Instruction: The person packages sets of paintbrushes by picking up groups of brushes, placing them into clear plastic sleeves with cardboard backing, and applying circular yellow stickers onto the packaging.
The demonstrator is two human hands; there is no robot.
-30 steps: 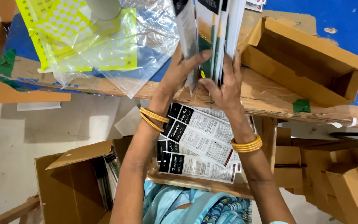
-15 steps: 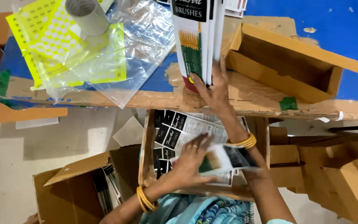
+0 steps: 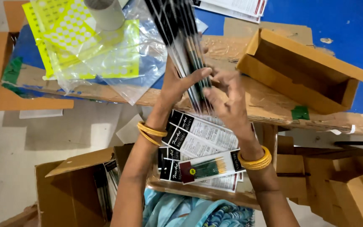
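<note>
Near the middle of the frame, both hands close on a fanned stack of brush packets (image 3: 185,50), flat clear sleeves with dark cards and thin green-handled brushes inside. The left hand (image 3: 177,86) grips the stack from the left side, thumb lying across the front and fingers wrapped behind, so it is clamped on the packets. The right hand (image 3: 227,98) meets the stack's lower end from the right, its fingers curled and pressed against the packet edges; whether it pinches one packet or only steadies the bundle is hard to tell, since the fingertips overlap. The stack's long axis runs from the hands up toward the top centre of the frame, leaning slightly left, with its lower end between the two palms, so the packets lie above and ahead of both hands, the left one holding higher along their length. Below the wrists, in the lower centre, more brush packets lie in a shallow cardboard tray (image 3: 198,191), one loose packet (image 3: 211,166) resting crosswise on top. An open cardboard box (image 3: 303,69) sits on the blue surface (image 3: 337,25) at upper right. At upper left, yellow sticker sheets (image 3: 64,29) lie under a clear plastic bag (image 3: 139,67), beside a cardboard tube (image 3: 104,12).
</note>
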